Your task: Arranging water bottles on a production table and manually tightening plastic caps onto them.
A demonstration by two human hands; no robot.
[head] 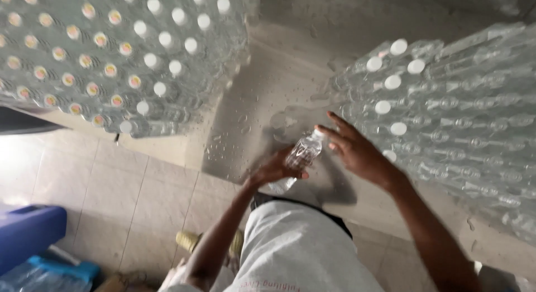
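The left hand (pixel 274 170) grips a clear bottle (pixel 301 155) lying tilted over the wet table (pixel 245 130); the right hand (pixel 357 152), fingers spread, touches its cap end. Capped bottles (pixel 111 52) stand packed at left, more stacked (pixel 446 102) at right; this one looks unplaced yet.

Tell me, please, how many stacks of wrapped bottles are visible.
2: the left stack at upper left, the right stack beside the right hand; more may lie outside view.

A small clear plastic bottle (pixel 302 154) sits centre; the wrapped pack of white-capped bottles (pixel 111 52) lies at ten o'clock, the tilted stack of white-capped bottles (pixel 446 113) at two.
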